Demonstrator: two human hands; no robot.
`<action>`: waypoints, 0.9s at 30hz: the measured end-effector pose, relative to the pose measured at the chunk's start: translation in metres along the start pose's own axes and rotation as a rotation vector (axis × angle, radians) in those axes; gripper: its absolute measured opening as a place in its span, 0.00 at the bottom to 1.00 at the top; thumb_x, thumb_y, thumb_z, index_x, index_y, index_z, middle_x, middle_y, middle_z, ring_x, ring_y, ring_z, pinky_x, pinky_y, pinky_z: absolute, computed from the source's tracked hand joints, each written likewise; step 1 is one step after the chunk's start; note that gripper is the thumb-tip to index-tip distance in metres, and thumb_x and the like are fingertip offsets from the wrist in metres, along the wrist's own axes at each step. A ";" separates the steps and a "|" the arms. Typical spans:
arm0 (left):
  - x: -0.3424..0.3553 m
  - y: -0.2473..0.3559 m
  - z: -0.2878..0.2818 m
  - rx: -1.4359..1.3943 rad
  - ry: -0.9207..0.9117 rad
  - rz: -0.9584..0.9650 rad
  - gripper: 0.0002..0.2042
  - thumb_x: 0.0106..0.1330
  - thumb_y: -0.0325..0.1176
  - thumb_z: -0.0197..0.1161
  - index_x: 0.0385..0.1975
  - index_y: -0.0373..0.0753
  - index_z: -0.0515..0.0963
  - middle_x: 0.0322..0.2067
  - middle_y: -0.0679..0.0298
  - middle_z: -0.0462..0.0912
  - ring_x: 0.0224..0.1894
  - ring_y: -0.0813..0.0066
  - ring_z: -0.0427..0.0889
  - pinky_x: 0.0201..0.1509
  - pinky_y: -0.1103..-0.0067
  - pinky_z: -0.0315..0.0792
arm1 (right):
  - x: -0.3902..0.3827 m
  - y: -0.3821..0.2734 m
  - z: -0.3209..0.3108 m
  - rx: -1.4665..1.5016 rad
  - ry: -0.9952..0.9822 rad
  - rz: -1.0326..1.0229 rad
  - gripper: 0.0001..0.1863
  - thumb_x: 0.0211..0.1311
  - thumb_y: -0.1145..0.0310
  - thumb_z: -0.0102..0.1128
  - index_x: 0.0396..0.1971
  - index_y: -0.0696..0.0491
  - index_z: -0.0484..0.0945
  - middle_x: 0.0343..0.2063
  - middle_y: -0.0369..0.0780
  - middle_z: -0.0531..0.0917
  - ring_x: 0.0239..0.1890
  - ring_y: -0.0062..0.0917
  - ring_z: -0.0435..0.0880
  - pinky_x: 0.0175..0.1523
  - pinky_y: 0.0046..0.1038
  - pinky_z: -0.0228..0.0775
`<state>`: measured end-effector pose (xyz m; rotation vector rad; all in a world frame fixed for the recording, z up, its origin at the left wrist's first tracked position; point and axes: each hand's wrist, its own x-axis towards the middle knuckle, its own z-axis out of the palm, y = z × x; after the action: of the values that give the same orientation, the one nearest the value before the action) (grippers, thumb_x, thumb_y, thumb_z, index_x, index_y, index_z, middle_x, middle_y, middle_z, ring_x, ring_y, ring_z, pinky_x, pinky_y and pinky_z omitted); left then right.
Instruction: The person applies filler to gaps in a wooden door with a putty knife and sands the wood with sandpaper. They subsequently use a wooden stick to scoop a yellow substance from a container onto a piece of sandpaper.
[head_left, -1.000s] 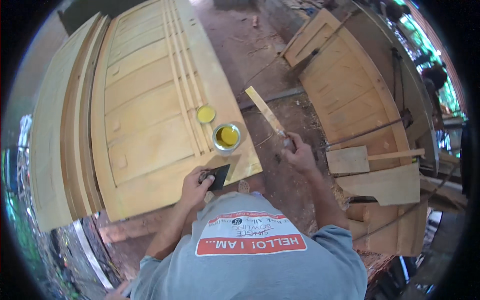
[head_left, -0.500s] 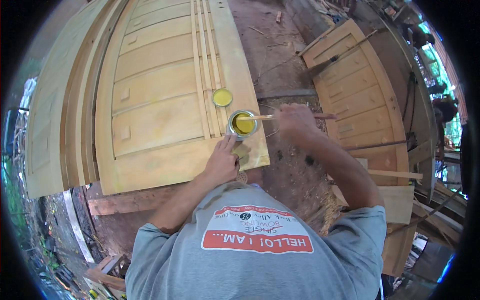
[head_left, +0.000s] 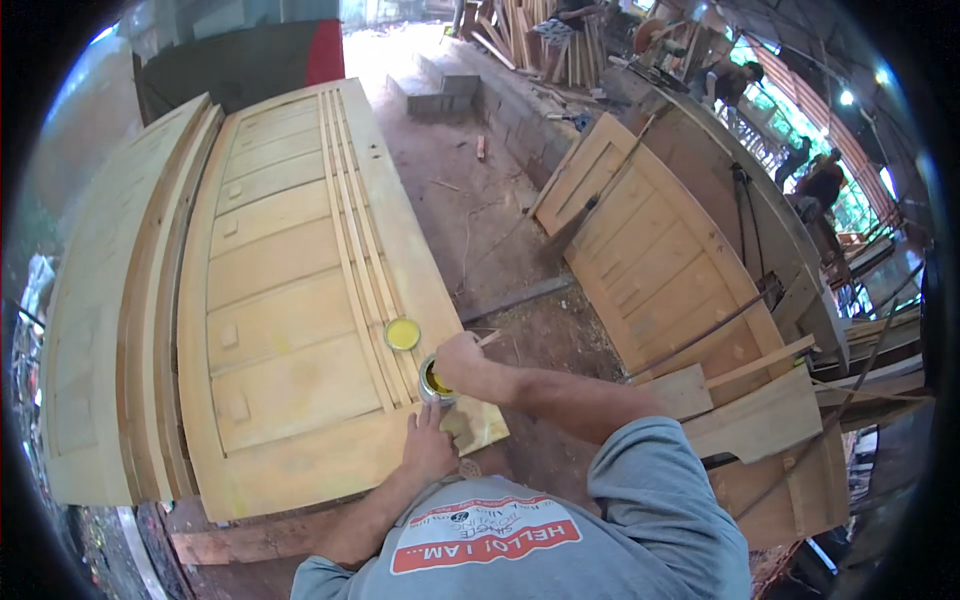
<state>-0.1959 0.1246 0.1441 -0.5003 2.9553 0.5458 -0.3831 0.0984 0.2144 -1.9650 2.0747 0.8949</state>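
Observation:
An uncapped metal can [head_left: 427, 385] with yellow-green contents stands near the close right corner of a pale wooden panelled door [head_left: 280, 480]. My left hand [head_left: 432, 447] steadies the can from the near side, its fingers pressed to the wall. Over the can's right rim, my right hand [head_left: 462, 362] is closed round a slender wooden stick [head_left: 488, 338]. The stick's far end shows beyond the fist; its lower part is hidden by the hand. Just behind the can, a round lid [head_left: 402, 334] coated in yellow lies on the door, partly on thin wooden strips [head_left: 352, 250].
Another panelled door [head_left: 90, 400] lies at the left edge. To the right, a third door [head_left: 655, 245] leans, with a broom [head_left: 575, 225] against it and loose boards [head_left: 755, 415] nearby. Concrete blocks [head_left: 435, 88] stand far ahead; people [head_left: 728, 85] are at the far right.
My right hand has come left and closer over the can, tilting the stick up from nearly level. My left hand stays at the can. The view has risen to show more ahead.

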 end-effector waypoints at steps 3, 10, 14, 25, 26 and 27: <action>-0.003 -0.003 -0.002 0.003 0.001 -0.002 0.17 0.58 0.42 0.61 0.38 0.35 0.87 0.73 0.36 0.51 0.75 0.44 0.55 0.72 0.49 0.54 | -0.002 -0.005 -0.012 -0.044 0.014 -0.032 0.13 0.61 0.62 0.62 0.40 0.50 0.89 0.38 0.38 0.89 0.39 0.33 0.89 0.35 0.40 0.76; -0.007 0.002 0.005 0.056 0.066 0.033 0.17 0.58 0.42 0.61 0.37 0.36 0.88 0.71 0.32 0.54 0.73 0.42 0.57 0.69 0.50 0.57 | 0.005 -0.015 0.012 -0.056 0.062 -0.007 0.12 0.60 0.62 0.62 0.39 0.49 0.90 0.39 0.38 0.89 0.41 0.32 0.89 0.37 0.39 0.77; 0.004 0.000 0.010 0.044 0.094 0.024 0.17 0.57 0.43 0.62 0.34 0.34 0.87 0.71 0.32 0.54 0.71 0.42 0.59 0.68 0.50 0.58 | -0.008 -0.003 0.005 -0.022 0.044 -0.139 0.13 0.59 0.61 0.63 0.39 0.49 0.89 0.39 0.37 0.90 0.43 0.31 0.89 0.41 0.37 0.79; -0.023 -0.020 -0.003 -0.397 0.304 0.000 0.13 0.60 0.33 0.65 0.36 0.28 0.84 0.65 0.37 0.68 0.58 0.53 0.78 0.58 0.64 0.75 | -0.078 0.045 -0.022 0.163 0.044 0.079 0.11 0.57 0.65 0.61 0.35 0.49 0.89 0.34 0.42 0.89 0.40 0.36 0.89 0.42 0.36 0.79; -0.027 -0.024 0.000 -0.399 0.300 0.001 0.13 0.60 0.33 0.65 0.36 0.28 0.84 0.65 0.37 0.68 0.58 0.53 0.78 0.58 0.64 0.75 | -0.087 0.049 -0.021 0.228 0.028 0.121 0.11 0.55 0.67 0.60 0.35 0.51 0.87 0.33 0.46 0.88 0.39 0.40 0.89 0.42 0.39 0.79; -0.032 -0.029 0.004 -0.610 0.298 -0.080 0.12 0.63 0.33 0.65 0.37 0.28 0.84 0.57 0.42 0.75 0.49 0.59 0.82 0.51 0.69 0.77 | -0.095 0.053 -0.017 0.232 0.025 0.123 0.11 0.55 0.67 0.60 0.35 0.51 0.87 0.33 0.46 0.88 0.39 0.40 0.89 0.42 0.39 0.79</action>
<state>-0.1555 0.1105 0.1353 -0.8046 2.9702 1.4934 -0.4154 0.1693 0.2919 -1.7569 2.2200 0.6190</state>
